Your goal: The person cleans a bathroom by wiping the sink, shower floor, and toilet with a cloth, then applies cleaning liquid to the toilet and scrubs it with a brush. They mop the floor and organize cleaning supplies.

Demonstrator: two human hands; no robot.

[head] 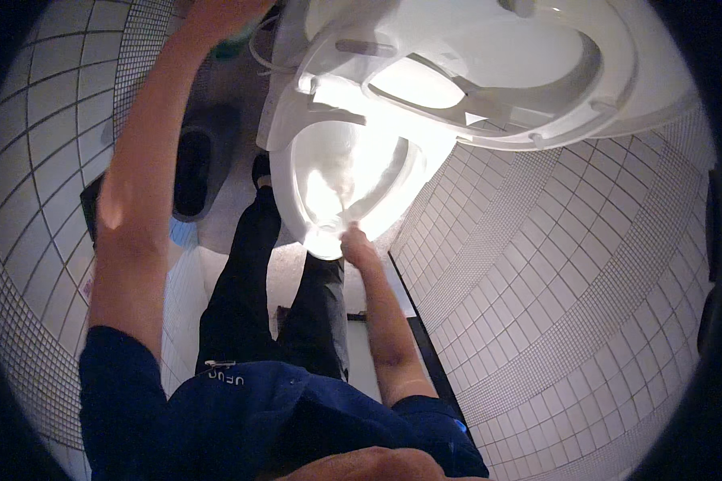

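Observation:
A white toilet bowl (284, 180) stands before me under strong glare, its seat (601, 120) and lid raised at the upper right. At the bowl's front rim is my right hand (358, 245), its fingers curled; glare hides whether it holds anything. My left arm reaches up past the toilet's left side. Only part of my left hand (240, 15) shows at the top edge, with a green item (231, 47), perhaps a cloth or sponge, just below it. Whether my left hand grips that item is hidden. A pale hose or cable (259, 57) curves beside it.
A grey bin (207, 171) with a dark oval opening stands on the floor left of the toilet. Tiled walls (517, 252) close in on both sides. A dark object (90, 201) lies partly behind my left arm. My legs are close in front of the bowl.

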